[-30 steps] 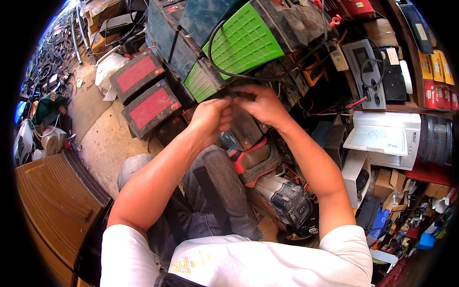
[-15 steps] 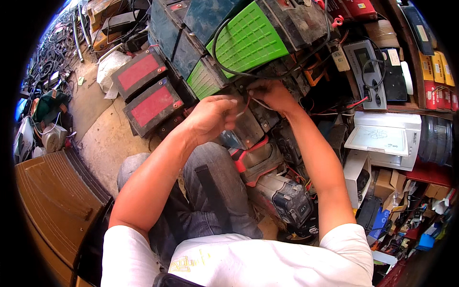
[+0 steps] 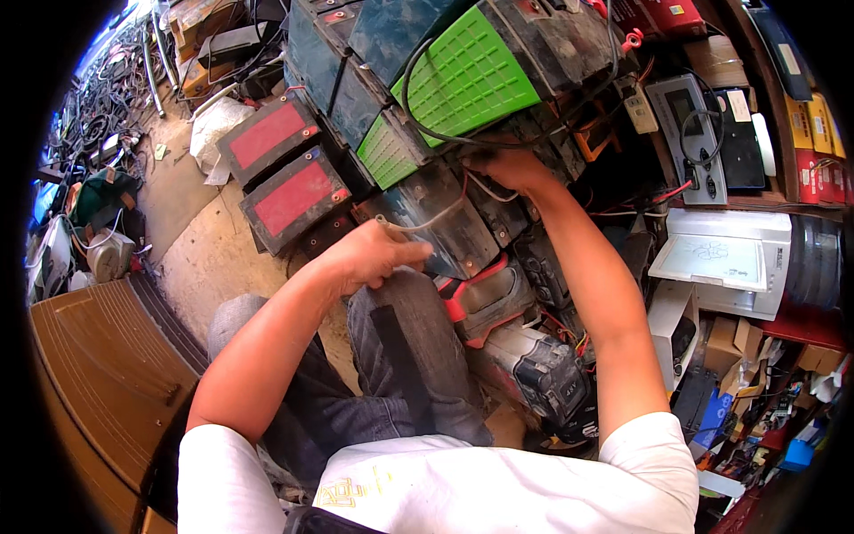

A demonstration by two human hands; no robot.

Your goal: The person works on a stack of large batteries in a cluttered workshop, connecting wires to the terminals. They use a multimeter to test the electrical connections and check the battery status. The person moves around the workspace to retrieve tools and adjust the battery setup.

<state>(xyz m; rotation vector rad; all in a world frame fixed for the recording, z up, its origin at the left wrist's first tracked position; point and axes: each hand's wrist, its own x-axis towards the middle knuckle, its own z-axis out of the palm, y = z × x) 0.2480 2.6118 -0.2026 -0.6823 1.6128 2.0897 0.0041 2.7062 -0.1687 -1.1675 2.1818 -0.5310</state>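
Pale wire (image 3: 436, 216) is stretching between both hands across a dark battery (image 3: 449, 227) sitting amid stacked batteries on the floor. Left hand (image 3: 374, 256) is pinching one end with closed fingers; right hand (image 3: 505, 169) is gripping the other end beside a green-topped battery (image 3: 467, 76).

Hands, together at the dark battery (image 3: 449, 227) a second ago, have separated: left hand (image 3: 369, 256) drawn back toward the knee pulling a pale wire (image 3: 436, 216); right hand (image 3: 503, 169) moved up beneath the green battery (image 3: 467, 76).
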